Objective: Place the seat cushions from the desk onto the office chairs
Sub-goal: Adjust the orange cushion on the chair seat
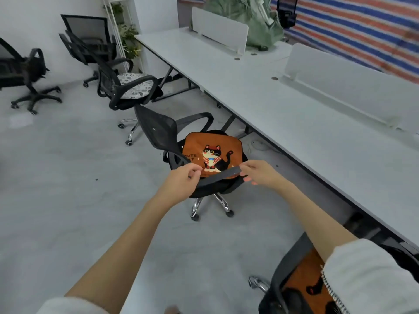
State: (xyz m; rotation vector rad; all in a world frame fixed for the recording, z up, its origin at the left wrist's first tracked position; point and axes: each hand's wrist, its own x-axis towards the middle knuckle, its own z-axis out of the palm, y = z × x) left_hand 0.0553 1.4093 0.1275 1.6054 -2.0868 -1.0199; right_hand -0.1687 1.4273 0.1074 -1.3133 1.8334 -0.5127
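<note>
The long white desk [283,105] ran along the right. Beside it stood a black mesh office chair [158,130] with an orange cat cushion [213,152] lying flat on its seat. Both hands were pinching a dark strap [221,174] stretched across the cushion's near edge, left hand [181,180] at one end, right hand [260,172] at the other. Another patterned cushion [131,85] sat on the chair behind.

Grey floor [68,200], white wall [34,23], striped tarp [362,26] bkgd.
</note>
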